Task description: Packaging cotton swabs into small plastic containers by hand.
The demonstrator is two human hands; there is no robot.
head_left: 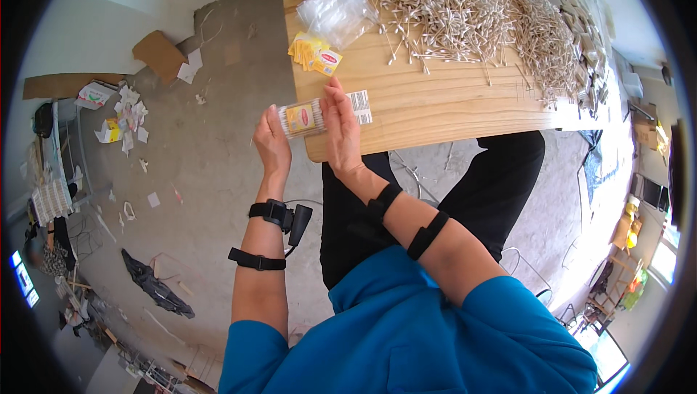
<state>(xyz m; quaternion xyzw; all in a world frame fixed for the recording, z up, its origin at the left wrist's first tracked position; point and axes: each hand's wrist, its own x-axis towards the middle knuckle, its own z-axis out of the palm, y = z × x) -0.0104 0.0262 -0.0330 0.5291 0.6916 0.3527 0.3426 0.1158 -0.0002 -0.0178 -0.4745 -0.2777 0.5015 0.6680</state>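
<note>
There's a clear packet (289,123) of cotton swabs (317,116), lined up side by side behind a yellow card (298,116) with a red oval, held slightly tilted across the bench's (435,103) left edge near its front corner. A white printed piece (361,106) shows just right; whether attached, I can't tell.

The left hand (273,145) and right hand (343,132) hold a clear packet of cotton swabs (300,118) at the edge of a wooden table (435,107) bearing yellow cards (314,54), clear bags (335,10) and loose swabs (454,16)
</note>
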